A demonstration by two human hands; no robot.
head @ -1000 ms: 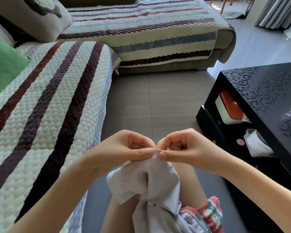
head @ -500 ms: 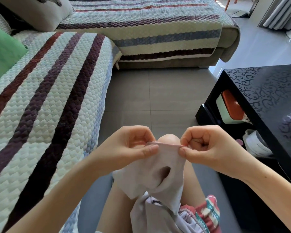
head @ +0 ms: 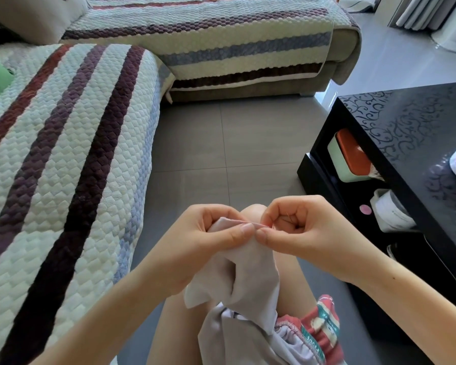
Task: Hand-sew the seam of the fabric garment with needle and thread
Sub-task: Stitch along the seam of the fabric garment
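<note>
Centrally, the fabric garment [head: 248,280], a thin pale grey cloth, hangs from both hands just above the person's knee [head: 253,210] and trails down onto the lap. Its upper edge, the seam [head: 237,223], is folded into a narrow ridge spanning the short gap between the hands. On one side the left hand [head: 211,233] pinches this fold between thumb and forefinger, with the other fingers curled behind the cloth. On the other the right hand [head: 303,227] pinches the same fold just beside the left thumb, almost touching it, its remaining fingers curled into the palm. A fine dark line inside those curled fingers may be the needle or the thread, but it is too small to tell.

Handling, as judged: the cloth looks light, limp and fairly smooth. It collapses into soft folds under its own weight and offers no stiffness. It is best taken at the seam fold itself, close on either side of the stitch site, and kept gently taut so the layers do not slide apart. A hold lower in the loose drape would give little control of the edge.

Surroundings: patterned shorts [head: 319,327] in the lap; a striped quilted sofa cover [head: 63,180] to the left; grey floor tiles [head: 221,154] beyond the knee; a black table [head: 406,127] to the right.
</note>
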